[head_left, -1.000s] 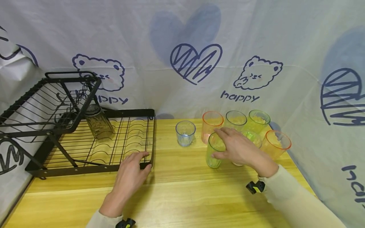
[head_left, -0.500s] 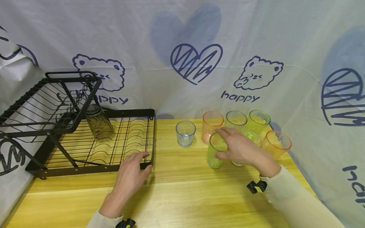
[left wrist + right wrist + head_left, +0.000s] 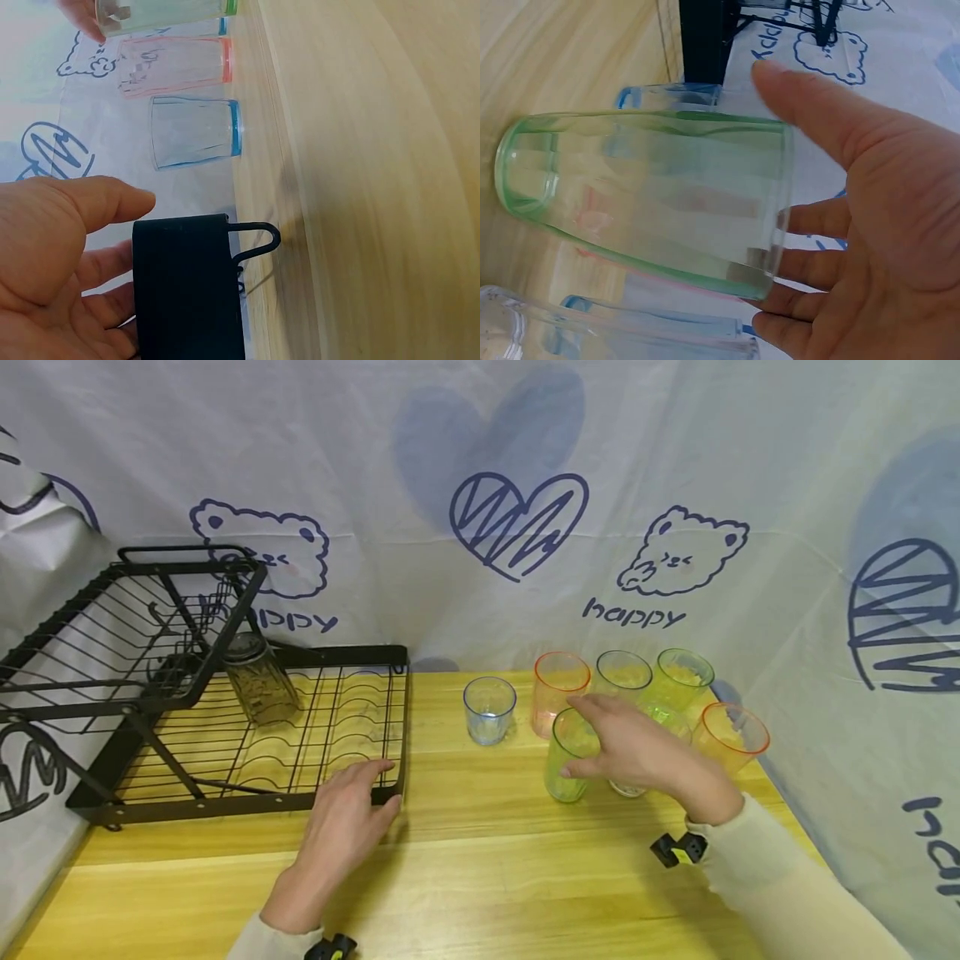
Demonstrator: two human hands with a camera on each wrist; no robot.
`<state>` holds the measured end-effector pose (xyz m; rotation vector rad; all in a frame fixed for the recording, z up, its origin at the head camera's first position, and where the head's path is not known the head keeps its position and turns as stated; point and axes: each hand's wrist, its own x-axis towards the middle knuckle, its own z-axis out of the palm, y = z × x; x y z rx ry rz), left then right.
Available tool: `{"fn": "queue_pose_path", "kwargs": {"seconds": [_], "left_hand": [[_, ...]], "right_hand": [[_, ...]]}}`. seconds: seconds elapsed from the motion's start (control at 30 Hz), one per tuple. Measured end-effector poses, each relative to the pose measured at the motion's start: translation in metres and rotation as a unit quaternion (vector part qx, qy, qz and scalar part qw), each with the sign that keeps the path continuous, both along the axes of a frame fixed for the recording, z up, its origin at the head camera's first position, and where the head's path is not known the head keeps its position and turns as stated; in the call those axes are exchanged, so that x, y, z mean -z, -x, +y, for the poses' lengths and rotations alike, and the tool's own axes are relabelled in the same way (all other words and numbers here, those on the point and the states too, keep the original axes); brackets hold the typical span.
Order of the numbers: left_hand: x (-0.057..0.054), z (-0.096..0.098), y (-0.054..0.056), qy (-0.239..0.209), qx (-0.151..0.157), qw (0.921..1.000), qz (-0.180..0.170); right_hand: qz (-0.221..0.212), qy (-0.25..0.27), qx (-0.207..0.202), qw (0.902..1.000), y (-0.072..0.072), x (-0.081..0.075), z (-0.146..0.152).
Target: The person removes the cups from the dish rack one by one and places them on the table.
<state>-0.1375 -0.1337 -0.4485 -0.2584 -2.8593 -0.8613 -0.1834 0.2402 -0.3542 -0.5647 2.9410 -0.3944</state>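
My right hand [image 3: 637,747] reaches over a green-tinted tumbler [image 3: 564,781] that stands upright on the table. In the right wrist view its thumb lies on one side of the tumbler's rim and the loosely spread fingers are right at the other side. My left hand [image 3: 341,818] is at the front right corner of a black wire dish rack [image 3: 202,808]. The left wrist view shows its thumb straight beside the rack's wall [image 3: 184,285], with the fingers partly hidden behind that wall.
A short blue-rimmed glass [image 3: 489,714] stands between rack and tumblers. Behind the right hand are a red-rimmed tumbler [image 3: 551,702], an orange one [image 3: 723,747] and several others. A dark glass [image 3: 262,685] leans in the rack. A printed curtain [image 3: 420,568] backs the table [image 3: 480,893].
Hardly anything differs. The head view has shifted very slightly; both hands keep their places at the rack and the green tumbler.
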Motion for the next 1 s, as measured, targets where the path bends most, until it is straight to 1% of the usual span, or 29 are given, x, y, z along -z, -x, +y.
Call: {"fn": "queue_pose_path", "kwargs": {"seconds": [0.17,0.5,0.63,0.77,1.0], "left_hand": [[0.000,0.000,-0.001,0.017,0.010,0.9998,0.001],[-0.003,0.001,-0.001,0.017,0.007,0.9998,0.005],[-0.004,0.001,-0.001,0.015,0.006,0.9999,-0.007],[-0.006,-0.001,0.000,0.003,0.005,0.9997,-0.022],[-0.014,-0.008,0.004,-0.008,-0.003,0.9985,-0.055]], "right_hand": [[0.022,-0.017,-0.012,0.9995,0.001,0.006,-0.002],[0.037,-0.017,-0.020,0.9990,0.004,0.009,-0.002],[0.035,-0.017,-0.017,0.9991,0.004,0.010,-0.001],[0.030,-0.016,-0.013,0.9993,0.002,0.011,-0.001],[0.037,-0.016,-0.014,0.9991,0.001,0.013,-0.001]]}}
